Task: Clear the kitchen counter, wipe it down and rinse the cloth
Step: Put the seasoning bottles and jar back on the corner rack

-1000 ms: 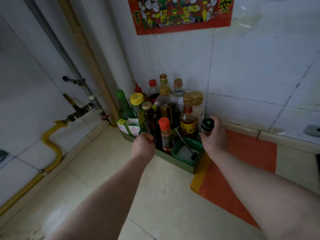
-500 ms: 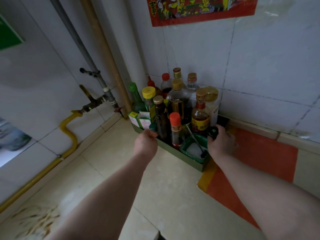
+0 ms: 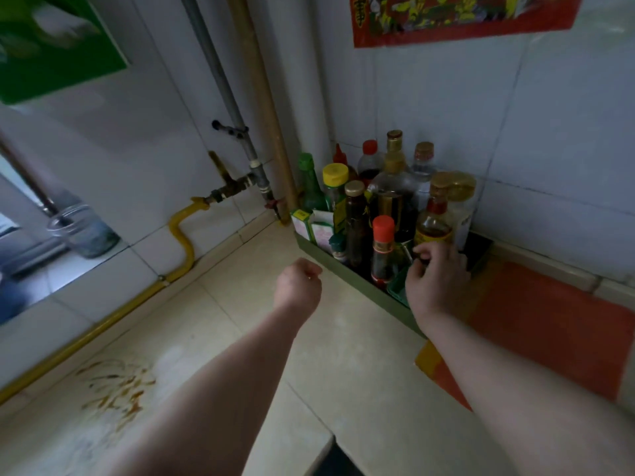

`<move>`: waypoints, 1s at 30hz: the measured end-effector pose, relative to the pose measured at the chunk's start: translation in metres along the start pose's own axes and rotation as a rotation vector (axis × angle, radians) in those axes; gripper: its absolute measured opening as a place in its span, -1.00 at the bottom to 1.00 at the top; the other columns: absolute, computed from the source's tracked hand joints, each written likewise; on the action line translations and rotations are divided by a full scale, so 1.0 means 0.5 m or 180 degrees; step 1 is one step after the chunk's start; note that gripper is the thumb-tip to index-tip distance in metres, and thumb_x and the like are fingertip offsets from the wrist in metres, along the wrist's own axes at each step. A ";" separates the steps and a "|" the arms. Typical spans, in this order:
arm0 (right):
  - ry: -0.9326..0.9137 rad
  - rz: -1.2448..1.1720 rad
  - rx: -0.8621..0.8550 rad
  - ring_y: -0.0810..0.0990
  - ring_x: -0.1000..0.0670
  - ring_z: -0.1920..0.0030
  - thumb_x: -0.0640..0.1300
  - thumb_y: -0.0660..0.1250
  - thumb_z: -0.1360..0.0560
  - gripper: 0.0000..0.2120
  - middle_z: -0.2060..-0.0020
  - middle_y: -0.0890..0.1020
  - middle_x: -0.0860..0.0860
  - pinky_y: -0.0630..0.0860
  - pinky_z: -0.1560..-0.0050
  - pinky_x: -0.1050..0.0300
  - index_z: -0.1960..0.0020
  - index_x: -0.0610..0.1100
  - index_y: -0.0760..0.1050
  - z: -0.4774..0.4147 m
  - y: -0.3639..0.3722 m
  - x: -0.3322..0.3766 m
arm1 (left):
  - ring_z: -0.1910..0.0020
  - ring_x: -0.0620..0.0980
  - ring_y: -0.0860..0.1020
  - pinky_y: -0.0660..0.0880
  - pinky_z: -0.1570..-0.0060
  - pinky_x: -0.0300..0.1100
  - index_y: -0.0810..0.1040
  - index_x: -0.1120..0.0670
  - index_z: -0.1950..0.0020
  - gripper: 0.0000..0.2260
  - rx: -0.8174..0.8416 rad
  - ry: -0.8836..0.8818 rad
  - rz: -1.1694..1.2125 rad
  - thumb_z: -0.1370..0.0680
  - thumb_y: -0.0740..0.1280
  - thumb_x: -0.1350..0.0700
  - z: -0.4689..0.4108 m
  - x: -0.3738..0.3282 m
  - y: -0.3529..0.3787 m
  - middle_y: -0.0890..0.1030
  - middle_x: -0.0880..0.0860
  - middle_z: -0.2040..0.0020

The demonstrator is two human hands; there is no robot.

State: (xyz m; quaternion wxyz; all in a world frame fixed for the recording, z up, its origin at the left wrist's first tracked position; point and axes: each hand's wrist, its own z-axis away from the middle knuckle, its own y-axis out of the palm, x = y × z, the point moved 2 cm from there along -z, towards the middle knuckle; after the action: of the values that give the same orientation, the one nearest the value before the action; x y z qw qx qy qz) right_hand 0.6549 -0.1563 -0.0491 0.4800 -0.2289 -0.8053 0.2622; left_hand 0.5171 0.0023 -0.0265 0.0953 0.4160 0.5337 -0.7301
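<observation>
Beige tiled worktop [image 3: 360, 355], brown stain [image 3: 117, 389] front-left, green tray [image 3: 343, 266] of sauce bottles [image 3: 395, 201] in white-tiled corner; left hand [image 3: 298, 286] fisted, empty, right hand [image 3: 436, 280] curled over tray, grip unclear.

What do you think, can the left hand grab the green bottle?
Probably yes. The left hand looks empty and hovers just short of the tray; the green bottle stands at the tray's left end, its neck clear above the small cartons.

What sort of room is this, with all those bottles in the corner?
Most likely a home kitchen. A green tray packed with condiment bottles stands in the corner of a tiled counter, and a yellow gas pipe runs along the white-tiled wall.
</observation>
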 end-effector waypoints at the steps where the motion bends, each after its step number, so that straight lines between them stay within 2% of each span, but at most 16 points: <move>1: -0.0194 -0.0175 0.0032 0.52 -0.22 -0.01 -0.30 0.37 -0.41 -0.84 0.08 0.59 -0.10 0.43 0.11 -0.06 0.06 -0.11 0.53 0.013 0.007 0.023 | -0.01 0.02 0.56 0.48 0.03 -0.23 0.62 0.05 -0.02 -0.73 -0.0002 -0.0023 0.0006 -0.54 0.17 0.29 0.006 0.009 -0.016 0.61 0.01 -0.02; 4: -0.0595 -0.0586 0.0201 0.53 -0.18 0.09 -0.33 0.38 -0.39 -0.86 0.17 0.60 -0.10 0.51 0.18 -0.07 0.13 -0.12 0.54 0.066 0.031 0.088 | 0.02 0.10 0.61 0.55 0.10 -0.16 0.60 0.04 0.06 -0.78 0.0112 -0.0152 0.0026 -0.53 0.20 0.27 0.025 0.041 -0.061 0.64 0.08 0.02; 7: -0.0585 -0.0983 0.0454 0.55 -0.13 0.08 -0.30 0.37 -0.44 -0.91 0.15 0.60 -0.11 0.50 0.16 0.02 0.09 -0.16 0.57 0.121 0.052 0.149 | 0.09 0.11 0.62 0.59 0.11 -0.07 0.59 0.05 0.12 -0.85 0.0252 -0.0232 -0.0048 -0.53 0.25 0.23 0.053 0.089 -0.115 0.65 0.13 0.06; 11: -0.0441 -0.1190 0.0991 0.58 -0.05 0.03 -0.18 0.31 -0.53 -0.90 0.07 0.63 -0.07 0.52 0.10 0.11 -0.02 -0.12 0.57 0.200 0.090 0.221 | 0.13 0.05 0.61 0.55 0.15 -0.15 0.62 0.09 0.12 -0.87 0.0233 -0.0262 -0.0161 -0.53 0.27 0.19 0.092 0.168 -0.198 0.65 0.08 0.12; 14: -0.0556 -0.1179 0.1360 0.58 -0.07 0.06 -0.08 0.27 -0.56 -0.87 0.10 0.64 -0.06 0.53 0.10 0.09 -0.01 -0.07 0.57 0.287 0.114 0.295 | 0.28 -0.06 0.55 0.48 0.30 -0.26 0.63 0.08 0.11 -0.85 0.0130 -0.0451 -0.0071 -0.56 0.27 0.19 0.134 0.254 -0.284 0.63 0.03 0.21; 17: -0.0561 -0.1208 0.1595 0.59 -0.14 0.07 -0.01 0.25 -0.56 -0.82 0.13 0.66 -0.10 0.53 0.10 0.03 0.03 -0.08 0.58 0.375 0.124 0.351 | 0.30 -0.05 0.55 0.45 0.37 -0.29 0.63 0.09 0.11 -0.85 -0.0071 -0.0675 -0.0005 -0.58 0.27 0.17 0.181 0.336 -0.362 0.64 0.04 0.21; 20: -0.0636 -0.1106 0.1863 0.59 -0.14 0.08 0.00 0.22 -0.56 -0.79 0.14 0.65 -0.09 0.51 0.13 0.06 0.04 -0.06 0.58 0.478 0.125 0.402 | 0.25 0.00 0.59 0.53 0.24 -0.20 0.63 0.11 0.10 -0.83 -0.0315 -0.0852 0.0031 -0.58 0.25 0.20 0.240 0.426 -0.450 0.66 0.07 0.17; 24: -0.0589 -0.0818 0.2006 0.59 -0.16 0.09 -0.04 0.22 -0.56 -0.80 0.13 0.66 -0.11 0.40 0.19 0.14 0.07 -0.10 0.58 0.582 0.115 0.433 | -0.02 0.12 0.63 0.57 0.04 -0.09 0.62 0.09 0.09 -0.83 -0.0669 -0.1094 0.0134 -0.56 0.25 0.26 0.311 0.526 -0.534 0.67 0.12 0.00; 28: -0.0435 -0.0737 0.2190 0.59 -0.13 0.09 -0.10 0.21 -0.56 -0.82 0.09 0.67 -0.08 0.41 0.19 0.15 0.04 -0.09 0.58 0.676 0.092 0.464 | -0.01 0.09 0.61 0.58 0.00 -0.06 0.58 0.06 0.14 -0.81 -0.0724 -0.1276 0.0108 -0.55 0.26 0.31 0.385 0.615 -0.585 0.65 0.10 0.01; 30: -0.0420 -0.0766 0.2412 0.58 -0.05 0.09 -0.16 0.19 -0.56 -0.81 0.06 0.67 -0.01 0.40 0.19 0.21 0.00 -0.04 0.59 0.724 0.079 0.480 | 0.06 0.05 0.60 0.55 0.09 -0.10 0.57 0.04 0.18 -0.81 -0.0635 -0.1347 0.0147 -0.55 0.28 0.28 0.427 0.653 -0.599 0.65 0.08 0.07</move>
State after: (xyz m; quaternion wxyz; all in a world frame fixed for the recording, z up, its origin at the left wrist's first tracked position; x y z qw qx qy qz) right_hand 0.2319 -0.0512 -0.0633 0.5049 0.0775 -0.7017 0.4966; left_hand 0.0268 0.0420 -0.0306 0.2623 0.2543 0.5617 -0.7423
